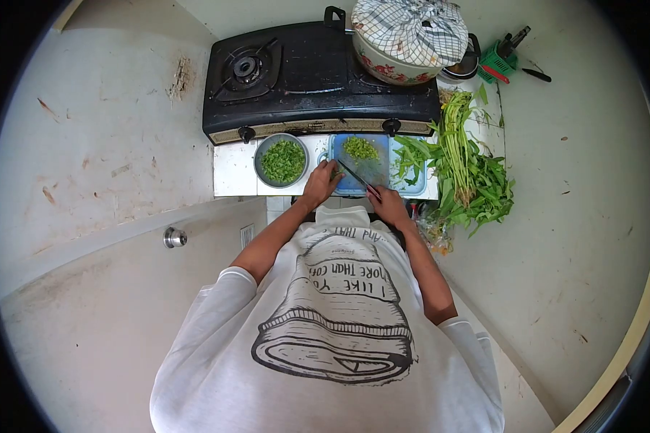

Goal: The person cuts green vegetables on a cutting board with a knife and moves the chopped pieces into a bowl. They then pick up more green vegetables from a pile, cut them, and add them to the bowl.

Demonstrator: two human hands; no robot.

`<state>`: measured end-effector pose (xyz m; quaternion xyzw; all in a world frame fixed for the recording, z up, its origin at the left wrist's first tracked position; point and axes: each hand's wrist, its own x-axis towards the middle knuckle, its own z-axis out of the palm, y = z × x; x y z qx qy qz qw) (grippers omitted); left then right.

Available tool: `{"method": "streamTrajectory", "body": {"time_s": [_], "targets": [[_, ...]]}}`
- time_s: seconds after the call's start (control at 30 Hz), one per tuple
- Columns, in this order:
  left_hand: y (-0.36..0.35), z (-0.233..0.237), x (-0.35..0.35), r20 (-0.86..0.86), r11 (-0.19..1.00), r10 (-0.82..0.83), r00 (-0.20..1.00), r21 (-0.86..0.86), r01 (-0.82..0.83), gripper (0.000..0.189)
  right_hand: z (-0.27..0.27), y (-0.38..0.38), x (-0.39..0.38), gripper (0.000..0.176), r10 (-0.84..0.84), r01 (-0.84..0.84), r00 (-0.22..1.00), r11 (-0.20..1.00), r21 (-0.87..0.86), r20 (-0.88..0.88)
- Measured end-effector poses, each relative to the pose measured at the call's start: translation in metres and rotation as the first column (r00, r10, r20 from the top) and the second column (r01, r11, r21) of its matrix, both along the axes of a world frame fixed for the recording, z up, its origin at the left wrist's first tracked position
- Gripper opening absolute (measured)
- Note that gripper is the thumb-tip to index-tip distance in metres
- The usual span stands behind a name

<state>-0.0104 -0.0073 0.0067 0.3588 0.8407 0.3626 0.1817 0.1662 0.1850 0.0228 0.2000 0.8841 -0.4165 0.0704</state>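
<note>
My right hand is wrapped around the handle of a kitchen knife. Its dark blade slants up and left across a blue cutting board. At the board's left edge, close to the blade, my left hand has its fingers curled together. A bit of green shows by those fingertips, but what they hold is too small to make out. Chopped greens lie in a small heap on the upper part of the board. Left of it, a grey bowl contains finely cut greens.
Long-stemmed leafy greens hang over the counter's right end, beside a blue tray with loose leaves. Behind stands a black gas stove bearing a flowered pot with a cloth-wrapped lid. A green basket holds utensils at the back right.
</note>
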Motion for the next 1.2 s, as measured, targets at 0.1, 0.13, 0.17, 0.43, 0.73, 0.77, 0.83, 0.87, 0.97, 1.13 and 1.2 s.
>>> {"method": "streamTrajectory", "body": {"time_s": [0.1,0.13,0.17,0.43,0.73,0.77,0.83,0.87,0.97,1.13,1.2], "targets": [[0.002,-0.001,0.002,0.012,0.999,0.024,1.000,0.029,-0.025,0.014,-0.003,0.001,0.002,0.035,0.026,-0.026,1.000,0.998,0.048,0.006],[0.003,-0.002,0.003,0.015,0.999,0.030,0.999,0.039,-0.031,0.014,-0.002,0.001,0.002,0.034,0.036,-0.037,0.999,0.997,0.061,0.016],[0.004,-0.003,0.003,0.002,0.999,0.033,0.999,0.037,-0.033,0.014,0.000,0.001,0.001,0.034,0.045,-0.047,0.999,0.996,0.074,0.024],[0.008,-0.002,0.003,-0.030,0.998,0.058,0.998,-0.012,-0.058,0.012,0.010,0.000,0.001,0.034,0.107,-0.126,0.988,0.976,0.176,0.115],[0.010,-0.001,0.000,0.002,0.996,0.086,0.996,0.014,-0.086,0.008,0.010,-0.010,0.002,0.034,0.192,-0.229,0.970,0.930,0.289,0.151],[0.010,-0.001,0.001,-0.006,0.996,0.085,0.996,0.008,-0.085,0.008,0.011,-0.011,0.001,0.034,0.201,-0.247,0.964,0.922,0.298,0.177],[0.011,0.003,0.002,-0.023,0.996,0.085,0.996,-0.005,-0.085,0.007,0.015,-0.013,-0.001,0.035,0.211,-0.267,0.956,0.911,0.313,0.202],[0.011,0.005,0.003,-0.038,0.997,0.079,0.996,0.004,-0.079,0.007,0.017,-0.014,-0.002,0.036,0.216,-0.278,0.952,0.906,0.319,0.215],[0.010,0.005,0.003,-0.068,0.998,0.067,0.995,0.021,-0.066,0.006,0.010,-0.016,-0.003,0.036,0.225,-0.285,0.951,0.904,0.318,0.213],[0.011,0.006,0.007,-0.057,0.997,0.066,0.996,-0.031,-0.068,0.007,0.002,-0.020,-0.022,0.036,0.218,-0.261,0.963,0.898,0.355,0.156],[0.010,0.006,0.007,-0.058,0.998,0.059,0.997,-0.003,-0.059,0.007,0.000,-0.023,-0.026,0.037,0.219,-0.260,0.964,0.896,0.360,0.150]]}}
